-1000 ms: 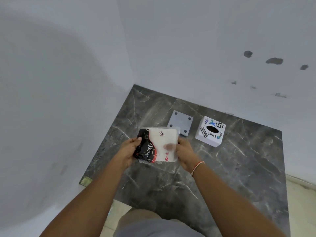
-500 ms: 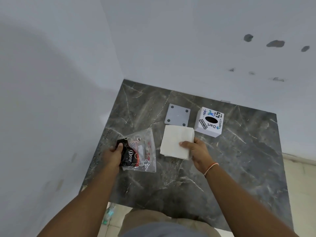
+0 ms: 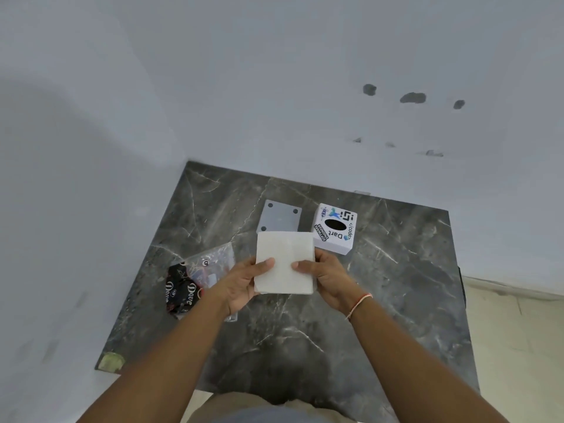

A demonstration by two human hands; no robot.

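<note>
A white folded stack of tissue is held up over the dark marble table. My left hand grips its left edge with the thumb on top. My right hand grips its right edge the same way. A clear plastic bag with black Dove sachets inside lies on the table to the left, apart from both hands. A white tissue box with stickers and a dark oval hole on top stands behind the stack, to its right.
A grey square plate with corner holes lies flat behind the stack. White walls close the table's left and far sides. The table's front edge is near my body, and pale floor shows at the right.
My left hand let go of the plastic bag and took the left edge of the white stack. The stack has been lifted off the table and is now held in both hands.
</note>
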